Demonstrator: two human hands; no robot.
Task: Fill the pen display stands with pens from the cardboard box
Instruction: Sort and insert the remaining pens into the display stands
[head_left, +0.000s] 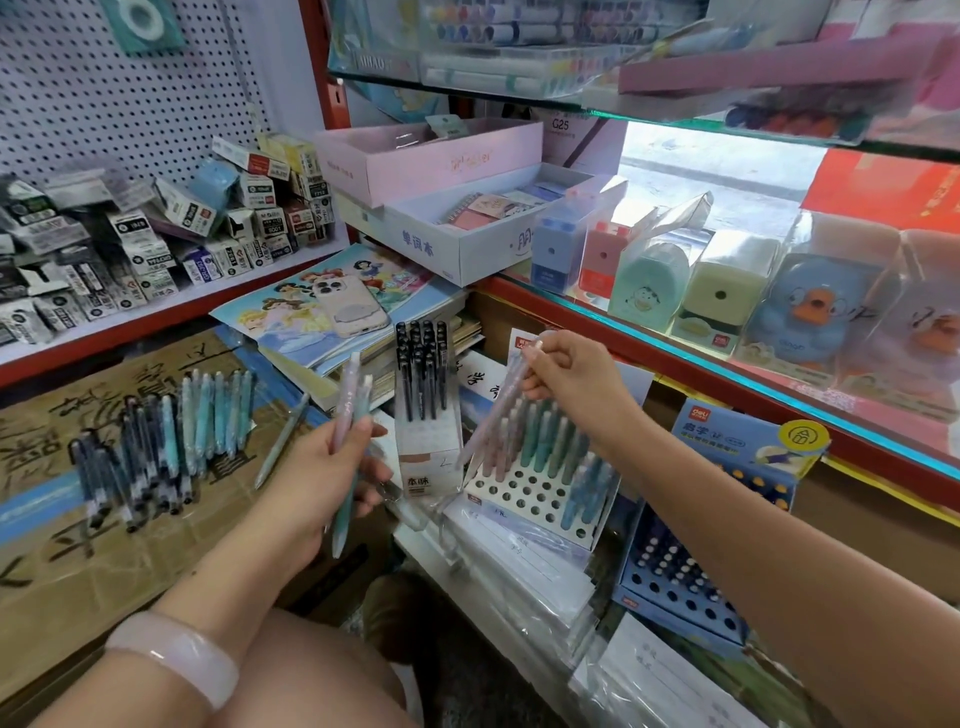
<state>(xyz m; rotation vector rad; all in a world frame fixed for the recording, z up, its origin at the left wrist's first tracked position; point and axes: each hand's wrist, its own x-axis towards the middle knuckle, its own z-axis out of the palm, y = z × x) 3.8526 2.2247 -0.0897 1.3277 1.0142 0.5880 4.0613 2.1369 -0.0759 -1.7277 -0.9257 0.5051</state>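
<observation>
My left hand (332, 467) grips two pastel pens (349, 415), one pinkish and one teal, held upright left of the stands. My right hand (566, 379) pinches a pale pink pen (496, 410) slanting down toward the white holed pen stand (524, 493), which holds several teal, pink and blue pens in its back rows. A narrow stand of black pens (423, 374) rises between my hands. Several dark and teal loose pens (156, 441) lie on the flattened cardboard box (78, 545) at left. A blue pen stand (691, 587) sits at lower right.
A phone (348, 306) rests on a stack of princess notebooks (291, 317). Small refill boxes (130, 234) crowd the left shelf. Pencil sharpeners in clear packs (727, 291) line the red-edged glass shelf at right. Wrapped notebooks (519, 561) lie under the stands.
</observation>
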